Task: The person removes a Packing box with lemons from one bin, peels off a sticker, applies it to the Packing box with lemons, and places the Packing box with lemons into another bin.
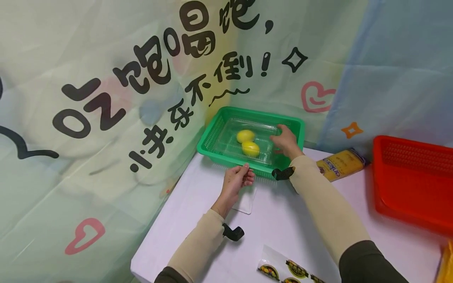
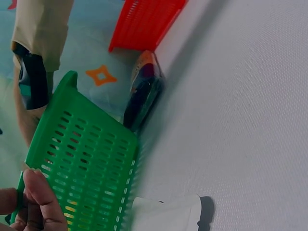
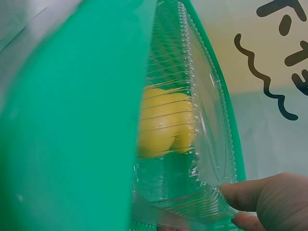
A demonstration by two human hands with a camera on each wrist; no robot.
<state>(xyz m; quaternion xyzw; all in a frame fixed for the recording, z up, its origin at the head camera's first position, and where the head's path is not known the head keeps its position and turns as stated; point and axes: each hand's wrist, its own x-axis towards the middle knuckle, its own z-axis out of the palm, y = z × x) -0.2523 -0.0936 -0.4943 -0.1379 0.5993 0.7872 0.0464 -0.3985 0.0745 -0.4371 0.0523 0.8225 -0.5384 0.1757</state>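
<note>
In the head view, a green basket point(image 1: 209, 146) holds a clear plastic container point(image 1: 226, 147) with two yellow lemons point(image 1: 250, 149) showing in it. My right hand point(image 1: 286, 142) reaches over the basket and grips the container's right end. Up close in the right wrist view, fingers point(image 3: 248, 195) touch the clear container point(image 3: 211, 192) at its corner, while the basket rim point(image 3: 72, 120) blocks much of the picture. My left hand point(image 1: 236, 181) pinches the basket's front rim between thumb and curled fingers; the left wrist view shows this hand point(image 2: 43, 202) beside the slotted green wall point(image 2: 86, 144).
A yellow printed packet point(image 1: 341, 164) lies right of the green basket, and a red basket point(image 1: 410, 192) stands beyond it. A white flat item point(image 1: 245, 202) lies below the left hand. Clear printed packaging point(image 1: 283, 269) is near the front. A printed cloth point(image 1: 141, 78) hangs behind the table point(image 1: 170, 236).
</note>
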